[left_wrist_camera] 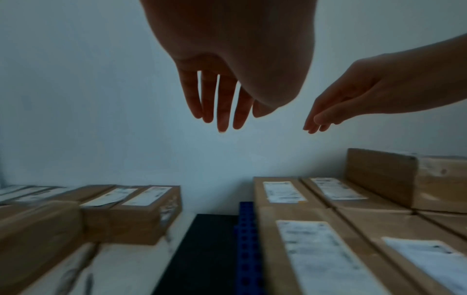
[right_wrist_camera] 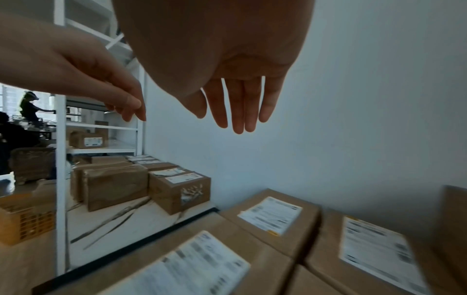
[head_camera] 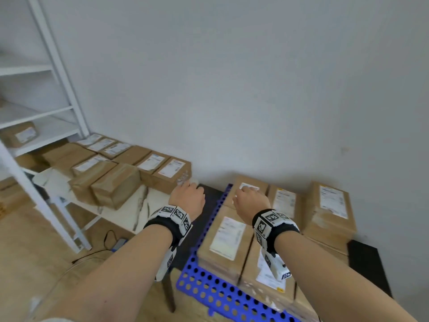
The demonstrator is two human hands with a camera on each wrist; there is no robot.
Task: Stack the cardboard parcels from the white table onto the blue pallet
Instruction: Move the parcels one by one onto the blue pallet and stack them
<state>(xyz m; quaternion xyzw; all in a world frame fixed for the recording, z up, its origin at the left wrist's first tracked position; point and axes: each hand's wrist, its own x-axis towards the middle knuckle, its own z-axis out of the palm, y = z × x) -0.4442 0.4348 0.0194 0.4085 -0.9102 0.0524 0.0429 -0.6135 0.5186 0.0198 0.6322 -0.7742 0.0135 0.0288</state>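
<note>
Several brown cardboard parcels (head_camera: 162, 173) with white labels sit on the white table (head_camera: 130, 210) at the left. More parcels (head_camera: 227, 238) lie on the blue pallet (head_camera: 209, 296) at the right, with a taller stack (head_camera: 329, 205) at its far right. My left hand (head_camera: 186, 196) hovers over the gap between table and pallet, fingers straight and empty (left_wrist_camera: 220, 103). My right hand (head_camera: 249, 201) floats above the pallet's far left parcel (right_wrist_camera: 272, 217), fingers straight and holding nothing (right_wrist_camera: 240, 105).
A white shelving rack (head_camera: 58, 73) stands at the left with a parcel (head_camera: 19, 134) on a shelf. A black surface (head_camera: 199, 228) lies under the pallet. Cables (head_camera: 109, 240) lie on the wooden floor. A grey wall is close behind. A person is in the far background (right_wrist_camera: 30, 107).
</note>
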